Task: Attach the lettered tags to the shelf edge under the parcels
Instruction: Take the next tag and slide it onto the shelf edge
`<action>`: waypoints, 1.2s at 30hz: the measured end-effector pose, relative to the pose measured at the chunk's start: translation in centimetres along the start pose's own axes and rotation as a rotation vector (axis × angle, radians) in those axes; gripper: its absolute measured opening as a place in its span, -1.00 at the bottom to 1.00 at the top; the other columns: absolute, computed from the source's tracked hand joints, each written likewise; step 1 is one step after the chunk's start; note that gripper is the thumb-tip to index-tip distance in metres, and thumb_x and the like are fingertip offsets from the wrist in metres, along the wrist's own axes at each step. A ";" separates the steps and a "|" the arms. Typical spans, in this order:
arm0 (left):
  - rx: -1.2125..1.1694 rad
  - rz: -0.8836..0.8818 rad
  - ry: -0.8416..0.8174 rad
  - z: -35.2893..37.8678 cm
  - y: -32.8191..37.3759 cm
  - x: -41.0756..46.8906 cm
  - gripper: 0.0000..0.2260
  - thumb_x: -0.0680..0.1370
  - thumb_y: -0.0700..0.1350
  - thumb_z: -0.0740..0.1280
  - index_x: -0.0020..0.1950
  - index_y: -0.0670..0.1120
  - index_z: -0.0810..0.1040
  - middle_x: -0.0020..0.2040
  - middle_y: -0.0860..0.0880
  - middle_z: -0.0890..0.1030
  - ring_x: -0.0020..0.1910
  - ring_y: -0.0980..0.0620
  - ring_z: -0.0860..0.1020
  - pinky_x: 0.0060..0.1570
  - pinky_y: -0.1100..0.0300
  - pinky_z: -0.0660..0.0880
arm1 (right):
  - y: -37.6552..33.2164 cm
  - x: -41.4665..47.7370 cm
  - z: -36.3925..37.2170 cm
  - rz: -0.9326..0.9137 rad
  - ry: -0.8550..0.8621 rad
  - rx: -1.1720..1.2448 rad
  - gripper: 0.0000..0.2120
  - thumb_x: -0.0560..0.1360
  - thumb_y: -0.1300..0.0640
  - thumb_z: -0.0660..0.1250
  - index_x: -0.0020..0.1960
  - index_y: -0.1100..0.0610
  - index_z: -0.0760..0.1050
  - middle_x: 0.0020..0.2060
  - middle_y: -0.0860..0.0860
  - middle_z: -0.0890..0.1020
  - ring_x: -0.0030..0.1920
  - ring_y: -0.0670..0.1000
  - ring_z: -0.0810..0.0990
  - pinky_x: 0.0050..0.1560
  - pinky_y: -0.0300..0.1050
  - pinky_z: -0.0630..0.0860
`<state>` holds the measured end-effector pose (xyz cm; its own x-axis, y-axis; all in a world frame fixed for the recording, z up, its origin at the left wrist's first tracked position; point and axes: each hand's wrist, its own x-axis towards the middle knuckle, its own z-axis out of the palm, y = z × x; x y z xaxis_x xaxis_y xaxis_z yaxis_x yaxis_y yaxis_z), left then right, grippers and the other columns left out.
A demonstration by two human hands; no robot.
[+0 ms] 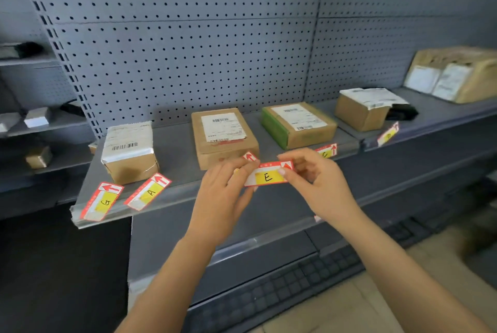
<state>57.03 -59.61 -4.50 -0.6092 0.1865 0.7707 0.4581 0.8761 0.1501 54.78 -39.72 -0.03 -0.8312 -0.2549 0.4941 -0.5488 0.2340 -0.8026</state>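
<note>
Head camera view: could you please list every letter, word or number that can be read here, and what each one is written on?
"E": red-and-yellow paper tag held between left hand and right hand.
"A": red-and-yellow tag lying on the grey metal shelf.
"G": red-and-yellow tag at the shelf's left corner.
"C": probably, tag partly hidden behind the right hand.
White shipping labels on the brown cardboard parcels: too blurred.

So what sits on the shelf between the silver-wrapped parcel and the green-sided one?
One brown parcel with a white label, seen in the head view.
</note>
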 end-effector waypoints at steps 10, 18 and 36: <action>-0.089 0.124 -0.046 5.2 7.4 3.6 -0.61 0.47 -0.16 0.46 0.28 -0.09 0.53 0.17 -0.03 0.56 0.14 -0.04 0.48 0.13 0.09 0.38 | 2.5 -2.6 -9.5 -0.294 -0.050 -0.761 -0.48 0.38 0.08 0.49 0.30 0.06 0.46 0.19 -0.04 0.49 0.21 -0.01 0.44 0.24 -0.08 0.33; -0.125 0.152 -0.106 11.4 15.9 6.4 -0.63 0.51 -0.07 0.39 0.31 -0.06 0.51 0.21 0.01 0.54 0.19 -0.02 0.49 0.18 0.11 0.35 | 6.2 -5.0 -19.6 -0.297 -0.020 -0.898 -0.54 0.36 0.11 0.50 0.23 0.11 0.52 0.06 -0.01 0.57 0.08 -0.03 0.44 0.14 -0.19 0.28; -0.172 0.093 -0.121 23.9 29.9 12.6 -0.61 0.51 0.04 0.32 0.32 -0.04 0.49 0.24 0.03 0.51 0.24 0.03 0.45 0.28 0.16 0.25 | 14.4 -6.0 -38.1 -0.148 0.021 -0.930 -0.52 0.39 0.11 0.48 0.28 0.11 0.48 0.08 0.00 0.56 0.05 0.02 0.50 0.08 -0.12 0.34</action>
<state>47.59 -20.42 -5.12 -0.6275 0.3243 0.7078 0.6132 0.7661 0.1926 48.44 0.91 -1.84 -0.7440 -0.3268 0.5828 -0.4920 0.8581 -0.1470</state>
